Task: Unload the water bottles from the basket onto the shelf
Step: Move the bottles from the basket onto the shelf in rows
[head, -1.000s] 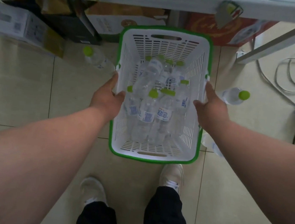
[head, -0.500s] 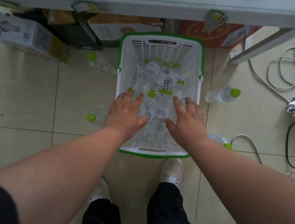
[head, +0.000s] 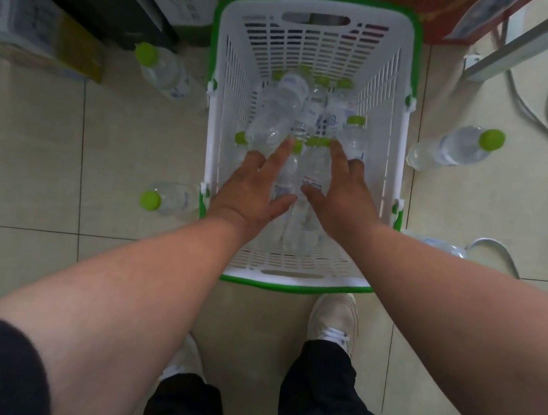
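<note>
Clear, slick, water-heavy bottles (head: 305,190) in the basket (head: 319,9) are reached for by the left hand (head: 251,187) and right hand (head: 343,191), grips apart, mid-body hold judged best.

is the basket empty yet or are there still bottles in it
Not empty. The basket still holds a pile of green-capped bottles, and both hands reach in, spread open.

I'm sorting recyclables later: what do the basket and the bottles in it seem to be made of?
The basket looks like moulded plastic, matte white with a green rim; its slotted walls and cut-out handle suggest this. The water bottles look like thin clear plastic, glossy, since you see through them, with opaque lime-green caps, probably plastic too. Both hands, left hand and right hand, reach in open.
</note>
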